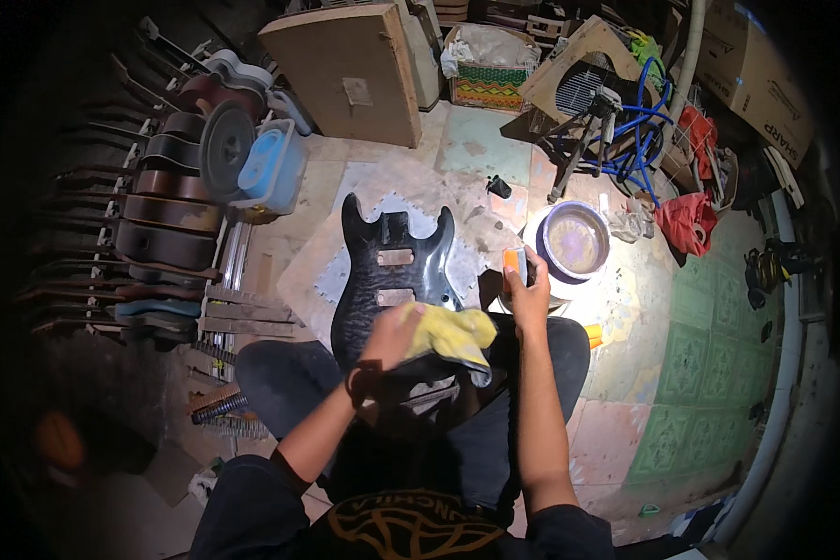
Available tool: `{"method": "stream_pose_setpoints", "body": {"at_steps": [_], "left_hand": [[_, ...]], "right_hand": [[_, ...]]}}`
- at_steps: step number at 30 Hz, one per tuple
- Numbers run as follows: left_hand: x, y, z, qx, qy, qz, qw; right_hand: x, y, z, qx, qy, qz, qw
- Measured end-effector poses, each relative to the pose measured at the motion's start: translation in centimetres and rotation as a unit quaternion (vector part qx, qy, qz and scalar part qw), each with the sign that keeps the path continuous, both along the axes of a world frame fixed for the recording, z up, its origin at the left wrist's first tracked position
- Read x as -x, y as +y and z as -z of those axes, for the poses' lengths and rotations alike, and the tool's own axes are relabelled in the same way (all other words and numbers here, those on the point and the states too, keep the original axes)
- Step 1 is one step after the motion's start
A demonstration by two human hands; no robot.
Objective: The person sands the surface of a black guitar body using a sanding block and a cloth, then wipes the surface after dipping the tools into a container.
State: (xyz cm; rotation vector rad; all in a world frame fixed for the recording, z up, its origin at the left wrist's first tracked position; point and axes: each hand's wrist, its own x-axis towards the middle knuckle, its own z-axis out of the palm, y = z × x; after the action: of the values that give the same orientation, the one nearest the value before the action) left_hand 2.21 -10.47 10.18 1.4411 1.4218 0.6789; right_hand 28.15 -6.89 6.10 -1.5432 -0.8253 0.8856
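Note:
A dark, glossy electric guitar body [362,301] with two cut-out pickup slots lies in front of my crossed legs, its horns pointing away from me. My left hand [389,338] is closed on a crumpled yellow cloth [453,329] over the lower part of the body; whether the cloth touches the surface I cannot tell. Off to the right of the body, my right hand [532,297] grips a small block with an orange and pale face [511,262]. Beside that hand stands a round purple-rimmed basin [602,269] with a pale, stained inside.
Several guitars [171,210] hang in a row at the left, next to a plastic tub [287,166]. A large brown board [341,79] stands at the back. Blue hose [646,121] coils at the back right, near a red bag [688,222]. An orange object [595,335] lies by my right knee.

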Motion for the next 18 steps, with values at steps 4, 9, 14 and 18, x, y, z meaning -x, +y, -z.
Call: {"method": "stream_pose_setpoints", "body": {"at_steps": [4,9,14,18], "left_hand": [[2.5,1.6,-4.1,-0.014,0.064,-0.099,0.993],[-0.3,-0.2,1.8,-0.167,0.257,0.085,0.948],[-2.5,-2.9,7.4,-0.185,0.367,0.213,0.886],[-5.4,4.5,7.4,-0.223,0.394,0.178,0.874]], "right_hand": [[-0.4,-0.2,-0.7,0.013,0.004,0.001,1.0],[-0.6,0.8,1.9,-0.015,-0.01,-0.014,1.0],[0.6,0.6,1.4,0.02,0.007,-0.026,0.999],[0.0,0.3,1.3,0.043,0.018,-0.021,0.999]]}}
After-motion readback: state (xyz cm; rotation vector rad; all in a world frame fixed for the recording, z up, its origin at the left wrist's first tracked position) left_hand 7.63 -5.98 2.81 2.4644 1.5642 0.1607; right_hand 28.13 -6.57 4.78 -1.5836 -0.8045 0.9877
